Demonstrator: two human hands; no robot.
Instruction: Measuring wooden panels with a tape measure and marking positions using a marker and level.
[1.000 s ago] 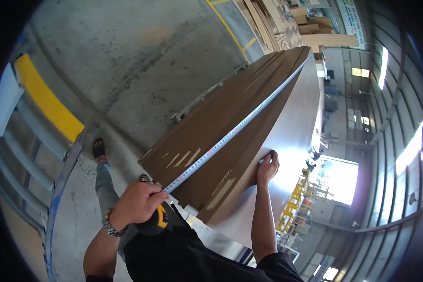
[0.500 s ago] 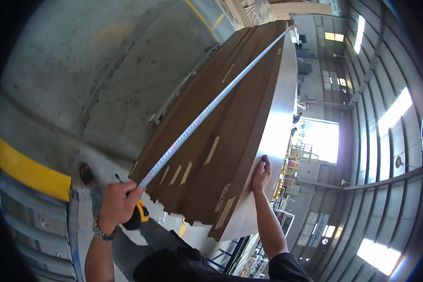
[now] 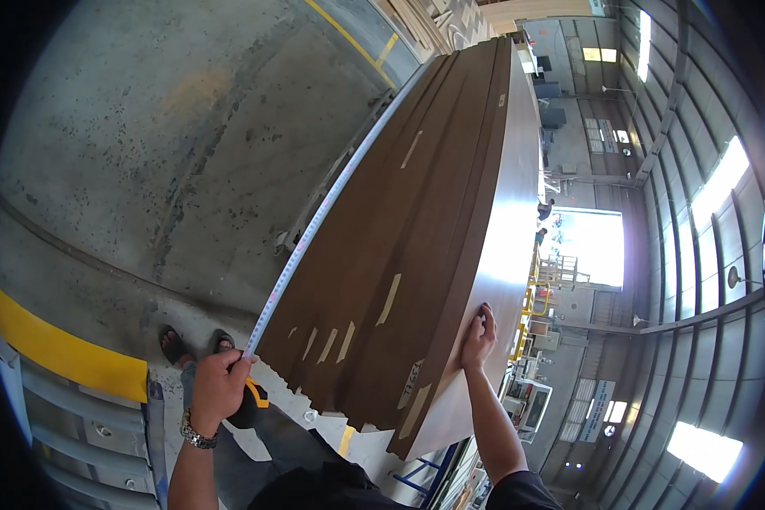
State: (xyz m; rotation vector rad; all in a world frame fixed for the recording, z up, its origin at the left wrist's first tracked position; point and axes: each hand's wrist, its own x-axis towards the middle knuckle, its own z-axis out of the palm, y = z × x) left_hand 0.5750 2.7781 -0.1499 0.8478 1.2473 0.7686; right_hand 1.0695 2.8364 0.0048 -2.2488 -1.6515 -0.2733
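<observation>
Head view: left hand [image 3: 218, 384] grip closed on tape measure [image 3: 251, 398]; right hand [image 3: 478, 336] flat, open, on board stack [image 3: 416, 255].

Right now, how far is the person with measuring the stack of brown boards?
Done: the tape blade is already pulled out along the left edge of the brown board stack. In hand: the left hand grips the tape measure case at the near end, and the right hand rests on the stack's top face. Left: the far end is too small to see, so a reading cannot be confirmed.
</observation>
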